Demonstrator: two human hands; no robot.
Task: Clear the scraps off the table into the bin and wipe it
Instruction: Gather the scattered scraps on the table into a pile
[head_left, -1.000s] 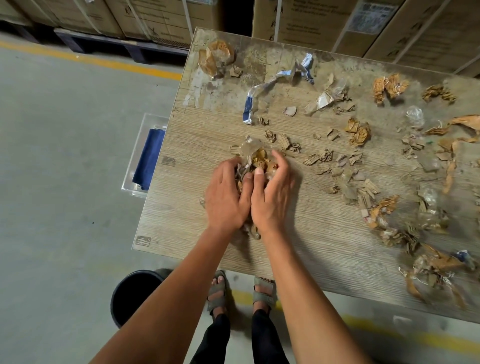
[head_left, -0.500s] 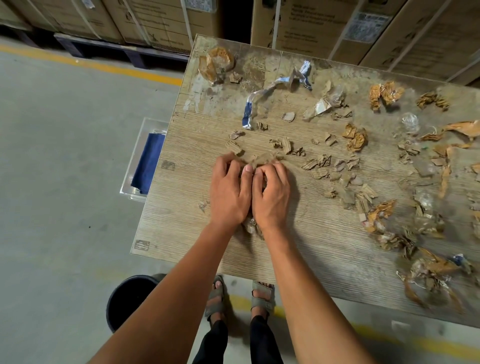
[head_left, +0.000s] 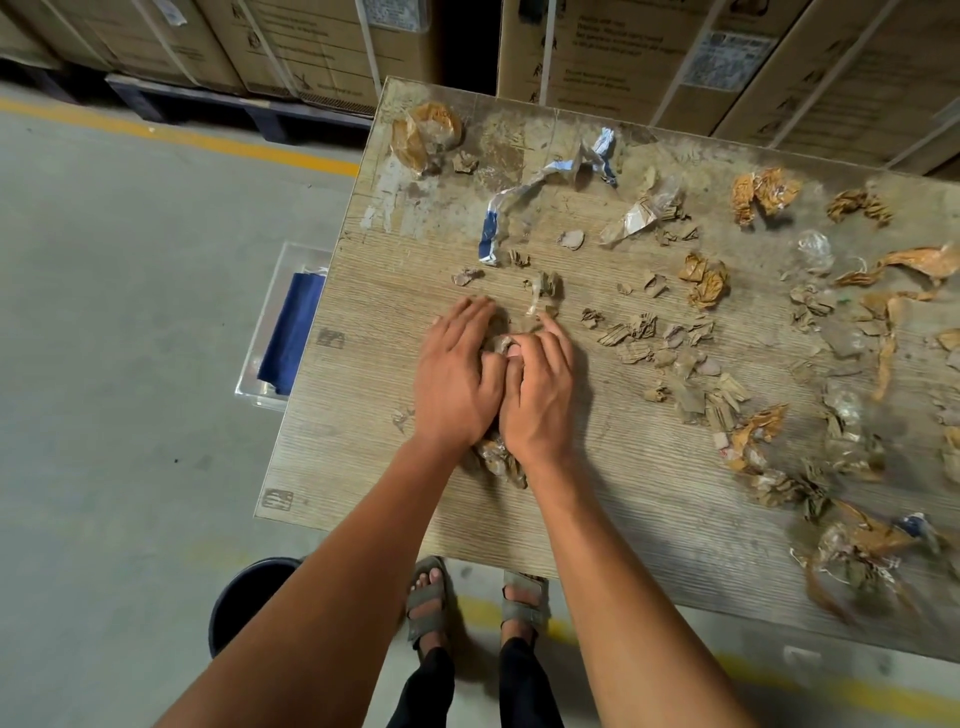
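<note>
Head view: I am seeing the left hand and right hand lying side by side on the bench, each grip cupping over a scrap pile. Bin is sitting on the floor below-left.

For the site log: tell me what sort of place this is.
Probably a warehouse or packing area: strapped cardboard cartons stacked on a pallet, a yellow line painted on the concrete floor, and a worn worktable littered with packaging scraps.

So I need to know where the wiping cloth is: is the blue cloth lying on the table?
No, the blue cloth lies in a clear tray on the floor beside the table.
</note>
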